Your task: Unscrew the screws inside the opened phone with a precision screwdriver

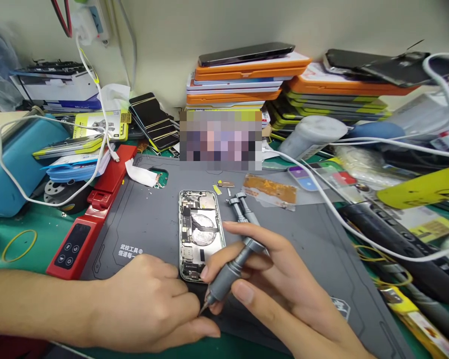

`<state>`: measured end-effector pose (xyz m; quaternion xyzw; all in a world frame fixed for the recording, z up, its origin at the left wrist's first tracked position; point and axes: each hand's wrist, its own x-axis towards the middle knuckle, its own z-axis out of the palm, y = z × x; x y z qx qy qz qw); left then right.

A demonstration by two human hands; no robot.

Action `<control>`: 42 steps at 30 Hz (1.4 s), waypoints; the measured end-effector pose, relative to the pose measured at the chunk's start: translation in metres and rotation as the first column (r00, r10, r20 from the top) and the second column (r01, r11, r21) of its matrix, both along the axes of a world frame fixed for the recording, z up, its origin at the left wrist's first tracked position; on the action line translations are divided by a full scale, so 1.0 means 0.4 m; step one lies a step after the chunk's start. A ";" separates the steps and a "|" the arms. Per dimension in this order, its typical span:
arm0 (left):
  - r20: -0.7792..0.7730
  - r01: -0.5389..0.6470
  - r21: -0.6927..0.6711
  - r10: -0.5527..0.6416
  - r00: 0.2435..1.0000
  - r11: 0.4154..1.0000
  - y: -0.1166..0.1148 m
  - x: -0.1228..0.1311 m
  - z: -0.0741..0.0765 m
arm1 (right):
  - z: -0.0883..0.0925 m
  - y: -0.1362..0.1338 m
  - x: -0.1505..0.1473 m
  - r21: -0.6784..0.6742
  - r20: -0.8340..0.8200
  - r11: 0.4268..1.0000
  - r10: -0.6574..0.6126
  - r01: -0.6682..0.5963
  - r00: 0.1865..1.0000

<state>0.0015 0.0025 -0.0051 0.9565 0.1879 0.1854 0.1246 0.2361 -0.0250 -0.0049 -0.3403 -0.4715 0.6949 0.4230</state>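
An opened phone (199,254) with its inner parts exposed lies on the grey work mat (149,224). My right hand (280,284) grips a small grey precision screwdriver (228,274), its tip slanting down to the left. That tip is beside the thumb and fingers of my left hand (149,299). The left fingers are curled in at the phone's lower end; what they hold, if anything, is hidden. Behind the right hand lie more grey screwdrivers (241,207), partly covered by its fingers.
A red device (75,244) with a touch panel runs along the mat's left edge. Small parts (224,184) and an orange-brown sheet (271,192) lie beyond the phone. Stacked orange boxes (247,72) stand at the back. A white cable (322,194) crosses the right side.
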 end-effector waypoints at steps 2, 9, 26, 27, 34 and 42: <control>0.016 0.015 -0.004 -0.015 1.000 1.000 0.001 0.001 0.000 | 0.000 -0.002 -0.001 -0.004 -0.014 1.000 -0.014 0.014 1.000; 0.045 0.026 -0.023 -0.025 0.999 0.999 0.006 0.007 0.007 | 0.004 0.004 0.005 -0.009 -0.008 0.999 -0.045 0.045 0.999; 0.031 -0.038 -0.114 0.042 0.999 0.993 0.012 0.006 0.022 | 0.006 0.001 0.004 0.389 0.255 0.898 -0.317 0.204 0.913; 0.029 -0.038 -0.126 0.042 0.999 0.991 0.012 0.005 0.023 | 0.005 0.005 0.004 0.380 0.248 0.903 -0.307 0.199 0.919; 0.005 -0.058 -0.149 0.059 0.998 0.987 0.010 0.002 0.026 | 0.015 0.020 0.002 0.187 0.119 0.940 -0.311 0.286 0.943; -0.005 -0.052 -0.122 0.052 0.999 0.991 0.007 0.001 0.029 | 0.012 0.016 0.001 0.148 0.125 0.950 -0.292 0.273 0.948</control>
